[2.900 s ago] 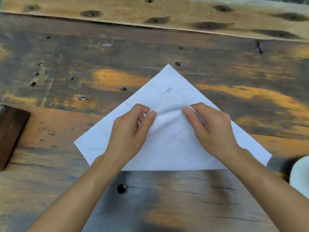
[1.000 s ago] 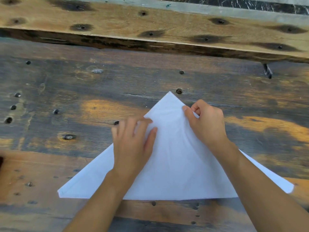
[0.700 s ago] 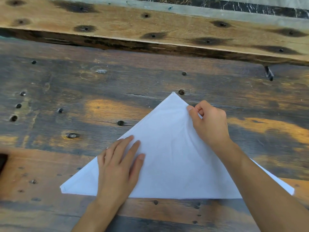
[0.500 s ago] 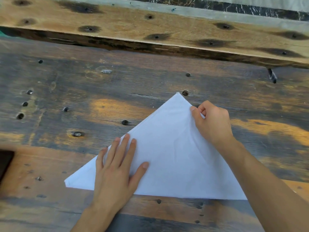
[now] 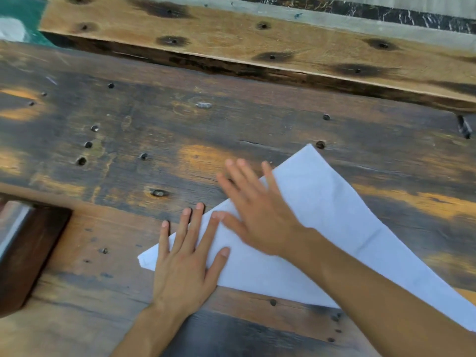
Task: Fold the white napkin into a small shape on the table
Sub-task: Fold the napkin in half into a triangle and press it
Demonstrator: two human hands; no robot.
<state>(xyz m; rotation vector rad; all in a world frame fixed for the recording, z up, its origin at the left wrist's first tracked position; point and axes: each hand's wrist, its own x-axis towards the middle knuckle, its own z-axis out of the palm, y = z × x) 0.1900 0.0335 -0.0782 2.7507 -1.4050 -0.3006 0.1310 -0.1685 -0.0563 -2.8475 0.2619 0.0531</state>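
Head view. Fingers of the left hand lie spread and flat, palm down, pinning the near-left corner of the white napkin. The right hand, blurred, is also open and spread, flat over the left sloping edge beyond the left fingertips. The napkin lies as a flat triangle on the wooden table. Judged step: smoothing the fold. Next move requires gripping a corner to fold it inward.

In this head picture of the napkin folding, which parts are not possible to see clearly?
- Napkin, right corner: cut off by the picture edge and covered by the right forearm.
- Napkin's left edge: hidden under the left hand and right hand.
- Right hand: motion-blurred, so its contact is unclear.
- Dark wooden block: cut off at left.
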